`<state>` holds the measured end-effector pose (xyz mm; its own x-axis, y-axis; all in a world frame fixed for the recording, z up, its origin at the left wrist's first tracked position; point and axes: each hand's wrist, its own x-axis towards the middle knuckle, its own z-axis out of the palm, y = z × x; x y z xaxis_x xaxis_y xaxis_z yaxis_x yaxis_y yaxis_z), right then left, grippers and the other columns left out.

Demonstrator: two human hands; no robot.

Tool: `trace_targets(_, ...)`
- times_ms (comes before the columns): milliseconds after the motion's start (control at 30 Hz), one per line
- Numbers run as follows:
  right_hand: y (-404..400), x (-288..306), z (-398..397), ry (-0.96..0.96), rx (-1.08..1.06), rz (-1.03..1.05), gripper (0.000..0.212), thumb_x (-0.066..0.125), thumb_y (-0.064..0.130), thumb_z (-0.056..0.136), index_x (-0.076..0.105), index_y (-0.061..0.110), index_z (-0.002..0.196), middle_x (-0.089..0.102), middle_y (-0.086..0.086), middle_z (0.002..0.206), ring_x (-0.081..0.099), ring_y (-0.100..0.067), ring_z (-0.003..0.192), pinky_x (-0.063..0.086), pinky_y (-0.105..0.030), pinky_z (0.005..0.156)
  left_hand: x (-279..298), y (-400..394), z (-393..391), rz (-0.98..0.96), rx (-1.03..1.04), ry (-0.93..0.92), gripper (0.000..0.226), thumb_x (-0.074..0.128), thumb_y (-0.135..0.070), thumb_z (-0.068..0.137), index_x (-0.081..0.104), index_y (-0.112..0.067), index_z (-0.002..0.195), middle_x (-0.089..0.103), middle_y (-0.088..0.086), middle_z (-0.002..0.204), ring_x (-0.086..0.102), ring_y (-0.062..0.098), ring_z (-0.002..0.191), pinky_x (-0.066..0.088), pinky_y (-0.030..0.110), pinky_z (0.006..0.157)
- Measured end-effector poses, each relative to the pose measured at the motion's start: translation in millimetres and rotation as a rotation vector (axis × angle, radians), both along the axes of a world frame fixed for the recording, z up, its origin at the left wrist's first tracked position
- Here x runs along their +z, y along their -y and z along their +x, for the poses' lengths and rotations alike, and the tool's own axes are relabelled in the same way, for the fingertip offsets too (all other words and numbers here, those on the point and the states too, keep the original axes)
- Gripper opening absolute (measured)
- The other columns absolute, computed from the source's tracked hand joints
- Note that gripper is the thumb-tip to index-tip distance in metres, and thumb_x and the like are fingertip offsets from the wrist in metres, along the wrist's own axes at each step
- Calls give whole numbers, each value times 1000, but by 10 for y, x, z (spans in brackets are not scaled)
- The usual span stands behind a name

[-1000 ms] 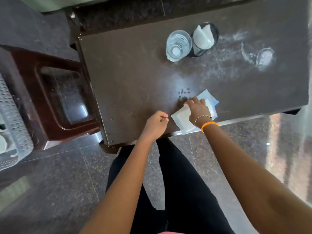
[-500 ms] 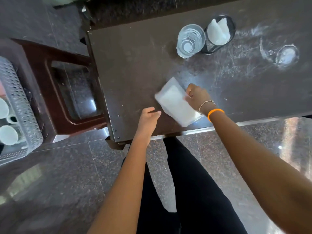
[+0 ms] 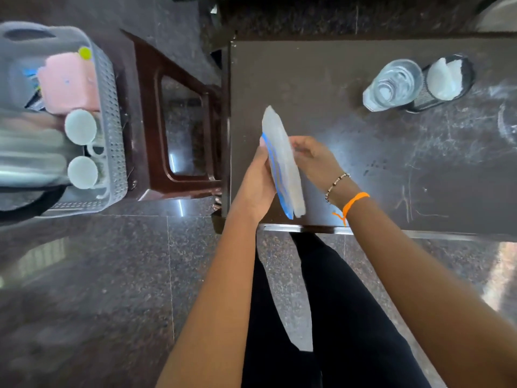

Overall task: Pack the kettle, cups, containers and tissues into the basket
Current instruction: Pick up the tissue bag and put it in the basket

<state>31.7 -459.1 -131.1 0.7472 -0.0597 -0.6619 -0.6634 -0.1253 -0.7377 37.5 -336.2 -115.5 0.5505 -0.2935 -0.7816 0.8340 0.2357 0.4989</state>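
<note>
Tissue pack [image 3: 282,166]: white with blue edging, held on edge above the near left part of the tabletop [image 3: 363,152]. Left hand [image 3: 258,183]: fingers wrapped on the pack's left face. Right hand [image 3: 313,158]: fingers pinching its right face. Basket [image 3: 112,130]: grey, perforated, on the floor at left; holds two white cups [image 3: 81,127], a pink container [image 3: 68,82] and a blurred metal kettle [image 3: 30,161]. Glass [image 3: 391,85] and black mesh holder [image 3: 444,79]: touching, far right of the tabletop.

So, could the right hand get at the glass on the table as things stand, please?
Probably not yet: the right hand and left hand both hold the tissue pack. Otherwise, bare table lies before the glass.
</note>
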Motion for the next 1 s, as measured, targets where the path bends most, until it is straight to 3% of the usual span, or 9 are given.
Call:
trace_targets(100,-231,194,-15,-124,-32,535,38,47,46,89,59,17,111,65,-3,106,62,-14,94,50,-34,88,61,-197,-3,50,-30,29,57,20,-49,98,48,-14,133,60,6,127,58,17,116,47,36,101)
trace_targets(200,-366,210,-9,-182,125,685,109,79,49,58,23,18,145,47,3,140,50,-16,124,42,-38,104,95,-421,-11,102,-81,13,59,18,-53,98,40,-18,140,51,10,139,49,23,128,37,45,109)
trace_targets(267,-430,210,-37,-144,220,614,78,75,18,68,39,15,137,63,4,122,61,-14,107,49,-34,95,139,-567,-11,102,-89,-10,68,14,-60,94,48,-18,134,56,11,134,52,26,125,40,46,107)
trace_targets(300,-481,251,-10,-118,201,565,45,65,4,75,57,15,118,72,6,99,67,-11,88,54,-29,84,159,-638,-13,88,-80,-24,73,13,-65,91,50,-18,133,57,10,132,54,26,122,41,45,105)
trace_targets(367,-518,254,31,-148,102,476,30,51,-7,83,68,18,84,75,8,69,69,-7,64,57,-22,64,223,-793,-45,74,-97,-23,74,17,-69,87,49,-22,134,59,4,129,59,21,113,45,39,98)
trace_targets(433,-533,266,87,-166,39,510,24,48,0,88,67,15,85,76,5,70,71,-9,65,58,-21,60,236,-945,-99,81,-184,-1,65,35,-65,86,35,-30,141,56,-2,132,57,18,112,41,37,100)
trace_targets(600,-616,377,294,-244,156,571,28,42,30,95,65,14,98,77,2,87,73,-14,80,59,-26,66,189,-1163,-206,2,-169,-9,113,68,-39,72,-23,-44,140,41,-10,147,38,21,134,18,60,112)
trace_targets(800,-893,513,467,-354,272,643,29,39,29,96,60,11,105,72,-3,95,71,-14,82,60,-27,72,169,-1204,-182,-224,-57,91,104,82,-38,61,23,-22,146,51,3,137,53,20,123,50,38,94)
trace_targets(1000,-793,517,588,-269,241,428,22,41,-1,92,60,11,95,69,1,84,68,-9,70,56,-26,71,99,-1215,-142,-101,256,-114,27,51,-9,78,61,-14,103,74,1,84,67,22,85,57,39,78)
